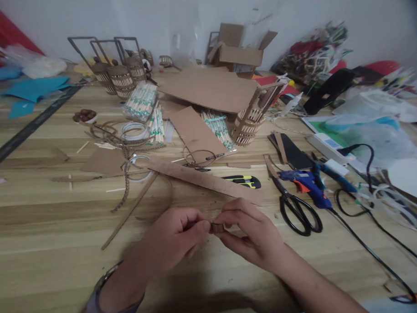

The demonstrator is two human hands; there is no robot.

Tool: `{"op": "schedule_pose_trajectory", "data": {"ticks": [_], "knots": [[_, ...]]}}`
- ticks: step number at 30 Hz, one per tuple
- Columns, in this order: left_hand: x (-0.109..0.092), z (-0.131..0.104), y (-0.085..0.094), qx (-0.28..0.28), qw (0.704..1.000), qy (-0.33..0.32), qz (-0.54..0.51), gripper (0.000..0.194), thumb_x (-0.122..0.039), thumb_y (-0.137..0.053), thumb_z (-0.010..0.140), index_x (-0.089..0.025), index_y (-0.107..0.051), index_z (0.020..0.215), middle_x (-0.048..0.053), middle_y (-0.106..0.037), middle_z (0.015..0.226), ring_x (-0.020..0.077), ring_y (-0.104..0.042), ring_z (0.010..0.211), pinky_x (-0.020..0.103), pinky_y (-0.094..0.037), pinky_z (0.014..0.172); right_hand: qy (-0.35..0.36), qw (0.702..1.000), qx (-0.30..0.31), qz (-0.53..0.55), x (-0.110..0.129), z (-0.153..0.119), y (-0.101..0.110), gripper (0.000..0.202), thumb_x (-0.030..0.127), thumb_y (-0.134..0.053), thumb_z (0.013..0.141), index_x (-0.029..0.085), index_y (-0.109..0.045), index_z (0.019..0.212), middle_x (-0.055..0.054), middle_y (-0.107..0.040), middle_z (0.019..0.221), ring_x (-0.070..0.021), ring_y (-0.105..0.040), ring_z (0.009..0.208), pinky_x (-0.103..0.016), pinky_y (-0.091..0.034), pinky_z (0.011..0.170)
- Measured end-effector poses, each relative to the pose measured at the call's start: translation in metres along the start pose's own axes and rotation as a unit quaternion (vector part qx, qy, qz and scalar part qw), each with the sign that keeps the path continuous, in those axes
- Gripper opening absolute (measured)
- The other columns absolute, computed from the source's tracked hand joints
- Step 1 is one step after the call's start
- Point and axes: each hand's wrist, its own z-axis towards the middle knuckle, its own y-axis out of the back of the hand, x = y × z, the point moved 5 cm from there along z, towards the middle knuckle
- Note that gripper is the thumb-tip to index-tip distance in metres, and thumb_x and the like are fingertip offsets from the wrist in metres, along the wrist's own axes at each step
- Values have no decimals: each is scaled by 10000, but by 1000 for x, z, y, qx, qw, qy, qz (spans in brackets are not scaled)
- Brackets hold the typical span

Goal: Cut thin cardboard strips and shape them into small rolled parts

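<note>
Near the front of the wooden table, my left hand (pixel 184 232) and my right hand (pixel 250 228) meet fingertip to fingertip. Between them is a small curled piece of brown cardboard (pixel 217 228), partly hidden by the fingers. My right thumb and fingers pinch it from the right. On its other side, my left thumb and forefinger close on its left end. Just beyond the hands lies a long cardboard strip (pixel 205 180). A thinner strip (pixel 130 211) slants across the table to the left.
Black-handled scissors (pixel 295 213) and a blue glue gun (pixel 307 185) with cables lie at right. A yellow-black utility knife (pixel 243 181) sits beyond the strip. Farther back are a cardboard sheet (pixel 209 88), bundled sticks (pixel 141 100), tape rolls (pixel 134 131) and small slatted buckets (pixel 122 82).
</note>
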Motion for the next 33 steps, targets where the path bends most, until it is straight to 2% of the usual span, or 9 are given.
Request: {"op": "schedule_pose_trajectory", "data": {"ticks": [3, 8, 13, 17, 22, 27, 29, 33], "knots": [[-4, 0, 0, -41, 998, -2, 48, 326, -402, -448, 894, -208, -503, 638, -71, -434, 474, 97, -354, 441, 226, -241, 443, 6, 998, 22, -57, 1, 1, -4, 122, 190, -540, 937, 195, -629, 1021, -52, -634, 876, -163, -638, 790, -260, -548, 691], [-6, 1, -5, -105, 986, -3, 132, 200, -342, -554, 830, -185, -648, 750, -11, -635, 655, 151, -536, 615, 253, -315, 537, 24, 985, 65, -159, 4, 2, -14, 192, 194, -465, 975, 159, -653, 960, -60, -638, 799, -185, -615, 716, -301, -524, 643], [-4, 2, -8, -152, 972, 27, 176, 169, -282, -539, 782, -177, -620, 678, 1, -619, 629, 164, -533, 608, 281, -317, 568, 52, 982, 55, -175, 5, 1, -19, 248, 223, -418, 1001, 158, -652, 951, -42, -621, 751, -179, -570, 666, -307, -496, 601], [-6, 1, -8, -109, 988, 6, 114, 171, -289, -523, 815, -174, -617, 729, -27, -570, 621, 137, -486, 591, 257, -307, 538, 49, 986, 18, -156, 5, 1, -15, 219, 236, -446, 999, 157, -644, 948, -54, -640, 783, -179, -605, 702, -305, -517, 619], [0, -2, -8, -12, 1000, 6, -20, 194, -340, -516, 853, -178, -609, 802, -73, -465, 528, 99, -381, 484, 224, -264, 464, 42, 997, -15, -55, 4, -2, -8, 200, 269, -493, 995, 191, -618, 1130, -59, -652, 901, -159, -643, 817, -271, -558, 701], [0, -4, -6, 61, 997, -20, -44, 324, -418, -499, 921, -168, -682, 1014, -68, -508, 512, 101, -415, 485, 221, -286, 502, 28, 999, -26, -13, 3, -1, -3, 179, 247, -538, 972, 205, -635, 1117, -49, -650, 890, -149, -649, 801, -246, -569, 693], [-2, -4, -4, 68, 997, -25, -33, 309, -397, -485, 939, -180, -688, 1022, -64, -541, 515, 107, -446, 502, 220, -299, 519, 20, 999, -27, -5, 2, 0, -1, 171, 244, -557, 961, 204, -643, 1104, -52, -649, 889, -151, -651, 803, -241, -573, 694], [-1, -4, 1, 35, 999, -14, -1, 263, -351, -486, 938, -179, -656, 834, -46, -595, 537, 108, -433, 514, 221, -293, 518, 21, 999, -25, 1, 1, -1, 0, 162, 235, -570, 952, 199, -646, 1091, -58, -651, 888, -159, -652, 822, -245, -574, 703]]}}
